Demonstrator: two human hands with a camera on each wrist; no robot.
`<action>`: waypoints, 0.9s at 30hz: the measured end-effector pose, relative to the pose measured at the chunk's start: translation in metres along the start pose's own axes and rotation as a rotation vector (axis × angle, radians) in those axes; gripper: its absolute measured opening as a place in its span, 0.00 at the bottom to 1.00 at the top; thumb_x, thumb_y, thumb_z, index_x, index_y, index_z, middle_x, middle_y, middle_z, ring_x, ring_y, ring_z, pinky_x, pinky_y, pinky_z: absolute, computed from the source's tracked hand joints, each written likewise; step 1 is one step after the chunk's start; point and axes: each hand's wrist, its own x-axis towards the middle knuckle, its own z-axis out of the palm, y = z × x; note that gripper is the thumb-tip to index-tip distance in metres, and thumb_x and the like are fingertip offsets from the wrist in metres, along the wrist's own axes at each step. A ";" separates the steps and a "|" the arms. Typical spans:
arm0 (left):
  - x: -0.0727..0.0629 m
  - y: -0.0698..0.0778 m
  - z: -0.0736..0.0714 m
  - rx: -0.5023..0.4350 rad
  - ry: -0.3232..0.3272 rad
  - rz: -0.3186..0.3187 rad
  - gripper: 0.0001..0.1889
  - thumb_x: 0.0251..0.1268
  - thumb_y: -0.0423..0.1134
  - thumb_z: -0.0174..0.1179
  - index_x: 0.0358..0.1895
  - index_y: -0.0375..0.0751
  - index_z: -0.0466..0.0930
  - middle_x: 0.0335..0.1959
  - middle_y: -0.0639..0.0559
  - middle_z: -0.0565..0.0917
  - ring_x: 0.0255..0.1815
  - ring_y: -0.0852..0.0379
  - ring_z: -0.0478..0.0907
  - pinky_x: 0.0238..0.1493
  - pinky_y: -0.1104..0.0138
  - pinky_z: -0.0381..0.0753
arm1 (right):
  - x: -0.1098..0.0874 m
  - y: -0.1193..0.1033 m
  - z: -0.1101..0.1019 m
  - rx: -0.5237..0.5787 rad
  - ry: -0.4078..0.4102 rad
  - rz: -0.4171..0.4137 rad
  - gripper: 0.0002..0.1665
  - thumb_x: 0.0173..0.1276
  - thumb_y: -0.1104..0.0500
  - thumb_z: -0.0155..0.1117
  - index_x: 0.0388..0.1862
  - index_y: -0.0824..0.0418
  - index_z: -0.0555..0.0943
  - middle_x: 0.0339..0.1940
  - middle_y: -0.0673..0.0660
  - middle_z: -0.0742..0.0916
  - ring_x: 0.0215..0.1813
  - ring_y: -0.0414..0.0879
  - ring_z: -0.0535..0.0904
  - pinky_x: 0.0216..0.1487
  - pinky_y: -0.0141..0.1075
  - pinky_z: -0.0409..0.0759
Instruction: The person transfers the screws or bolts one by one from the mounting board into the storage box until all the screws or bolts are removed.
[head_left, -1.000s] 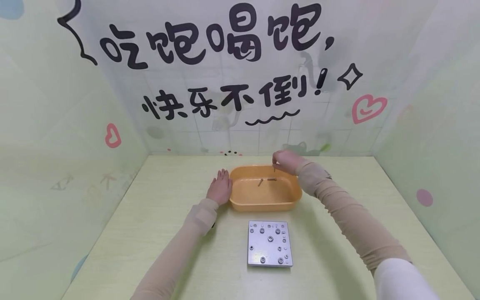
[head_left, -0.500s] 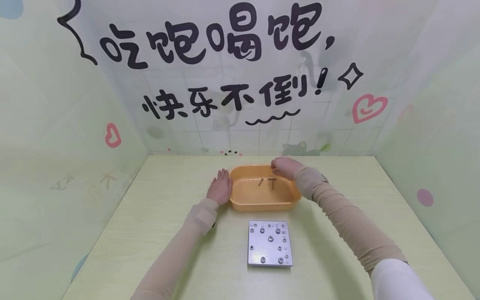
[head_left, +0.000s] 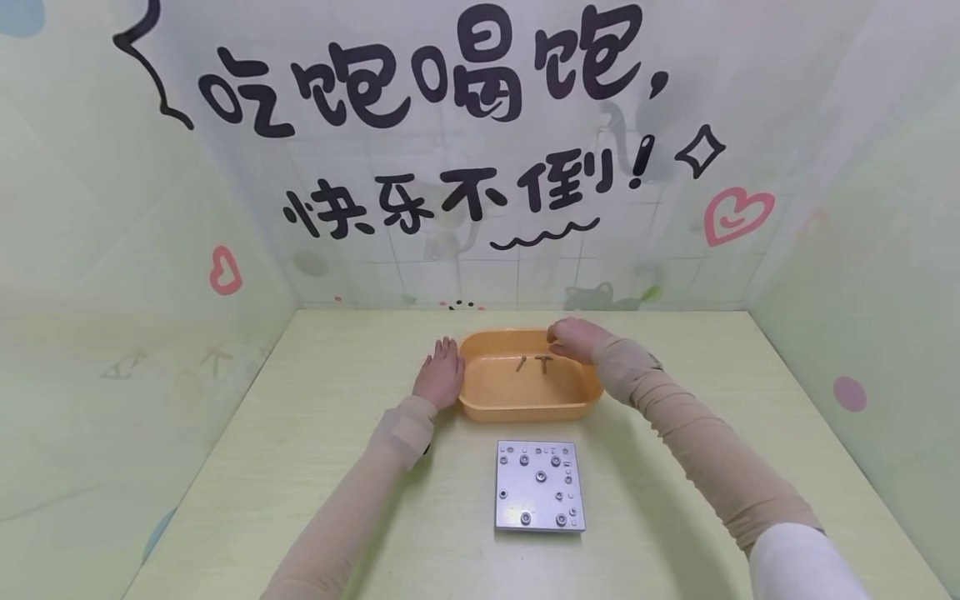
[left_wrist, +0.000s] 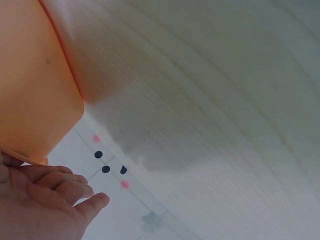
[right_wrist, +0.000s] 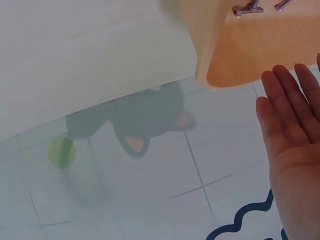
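Note:
An orange plastic bin stands toward the back of the table. On its floor lie a few small metal screws, two of them crossed in a T and one apart to the left. My left hand rests along the bin's left side, and in the left wrist view its loosely extended fingers meet the rim. Over the bin's back right part hovers my right hand, palm facing in, with its fingers extended and nothing between them in the right wrist view.
In front of the bin lies a square metal plate fitted with several screws of different sizes. A printed wall rises right behind the table, with side walls left and right.
A second ago my right hand pinched a screw above the bin's back rim. It let go, and the screw dropped across another one. The left hand has stayed put.

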 end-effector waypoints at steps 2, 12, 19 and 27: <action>0.000 0.000 0.000 0.000 0.000 0.000 0.30 0.81 0.44 0.32 0.76 0.26 0.50 0.78 0.33 0.52 0.81 0.39 0.46 0.79 0.47 0.50 | -0.002 0.000 0.000 -0.001 0.002 0.003 0.12 0.71 0.63 0.61 0.47 0.71 0.83 0.47 0.65 0.88 0.51 0.58 0.84 0.56 0.47 0.83; 0.000 -0.001 0.000 0.003 0.003 0.005 0.30 0.81 0.45 0.31 0.76 0.26 0.50 0.78 0.33 0.52 0.81 0.39 0.46 0.79 0.47 0.50 | -0.016 -0.004 -0.001 0.023 0.056 -0.012 0.13 0.71 0.62 0.61 0.47 0.71 0.83 0.47 0.65 0.88 0.51 0.58 0.84 0.57 0.48 0.82; 0.000 -0.002 0.000 -0.002 -0.002 0.004 0.30 0.81 0.45 0.31 0.76 0.26 0.50 0.78 0.33 0.51 0.81 0.40 0.46 0.79 0.47 0.50 | -0.032 -0.018 -0.001 0.012 0.085 -0.042 0.12 0.70 0.62 0.63 0.47 0.69 0.83 0.46 0.62 0.87 0.51 0.56 0.84 0.56 0.46 0.83; -0.001 -0.001 -0.001 -0.004 -0.006 -0.002 0.31 0.81 0.45 0.30 0.76 0.26 0.50 0.79 0.34 0.51 0.81 0.40 0.45 0.79 0.47 0.50 | -0.056 -0.031 0.002 -0.021 0.207 -0.158 0.10 0.68 0.62 0.66 0.44 0.67 0.82 0.42 0.59 0.86 0.46 0.53 0.84 0.49 0.43 0.85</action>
